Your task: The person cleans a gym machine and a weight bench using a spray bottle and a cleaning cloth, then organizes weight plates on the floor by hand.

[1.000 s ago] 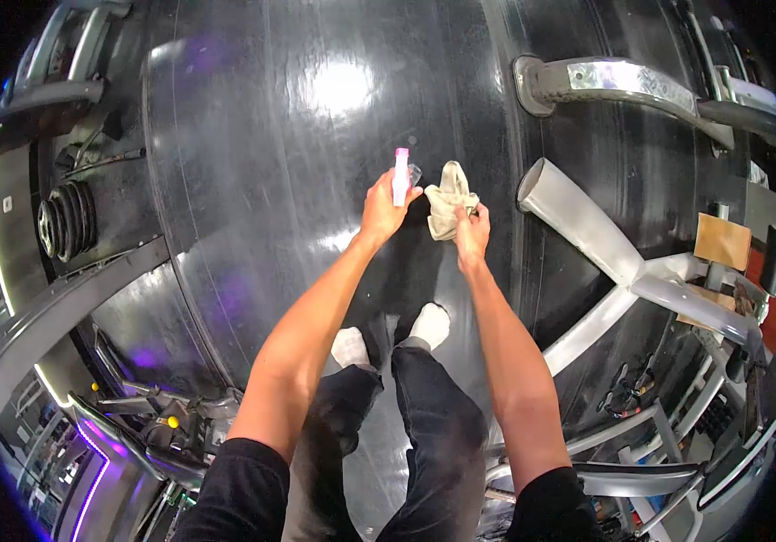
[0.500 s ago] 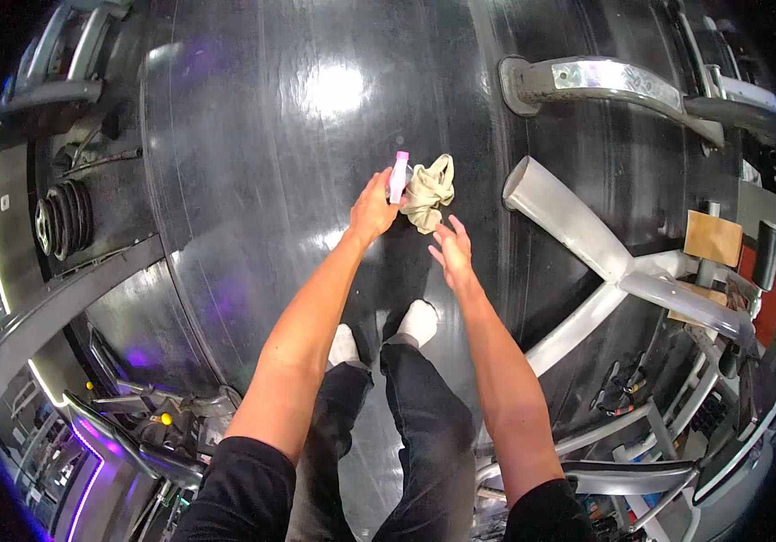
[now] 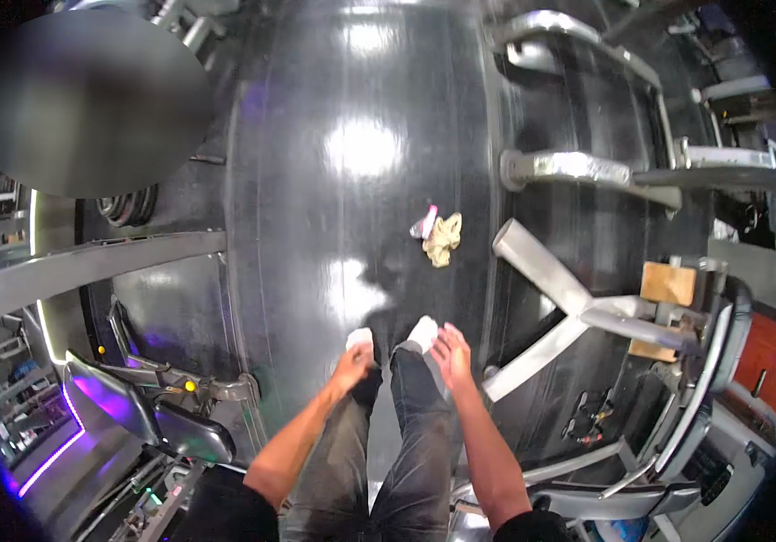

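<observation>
On the black floor in front of my feet lies a crumpled beige cloth. Touching its left side is a small bottle with a pink cap, somewhat blurred. Both are out of reach of my hands at this moment. My left hand hangs over my left leg near the white shoe, its fingers loosely apart and holding nothing. Beside my right shoe, my right hand is open, fingers spread, with nothing in it.
A grey Y-shaped metal machine frame stands on the right, with a curved metal leg beyond it. At left are a long metal beam and a black padded bench. A blurred oval covers the upper left.
My left hand has let go of the bottle, which now rests by the cloth on the floor. Both hands have drawn back toward my legs, and the view has shifted.
</observation>
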Motion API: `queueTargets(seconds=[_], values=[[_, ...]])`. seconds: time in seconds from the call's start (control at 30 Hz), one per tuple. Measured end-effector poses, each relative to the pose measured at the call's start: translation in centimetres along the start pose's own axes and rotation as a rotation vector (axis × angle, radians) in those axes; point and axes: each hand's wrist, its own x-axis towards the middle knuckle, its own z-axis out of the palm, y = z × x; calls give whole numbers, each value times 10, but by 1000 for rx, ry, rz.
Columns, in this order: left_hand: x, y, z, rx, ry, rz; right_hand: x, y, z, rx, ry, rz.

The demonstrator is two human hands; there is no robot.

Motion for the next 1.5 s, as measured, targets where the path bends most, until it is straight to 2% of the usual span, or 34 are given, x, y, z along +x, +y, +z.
queueTargets(seconds=[0.07,0.17,0.3,0.47,0.57,0.67,0.77,1.03,1.3,1.5], values=[[-82,35,-2,-359,-88,-43,-46,-24,13,-88,-25,-86],[-177,89,-14,-460,-79,15,-114,-72,38,-236,-61,-214],[-269,120,-33,-630,29,250,-201,-122,86,-360,-255,-274],[-347,118,-32,-849,195,512,-282,-144,148,-611,-499,-250],[-403,124,-23,-944,303,632,-310,-143,182,-585,-725,-180],[-436,101,-6,-1082,422,747,-335,-137,213,-678,-863,-144],[-460,73,19,-1176,568,762,-353,-133,231,-837,-980,-60],[-513,-7,91,-1478,1024,800,-381,-73,243,-1222,-1237,219],[-542,-100,155,-1864,1475,803,-484,47,247,-1748,-1492,352],[-560,-170,201,-2041,1688,872,-557,152,218,-1870,-1713,472]])
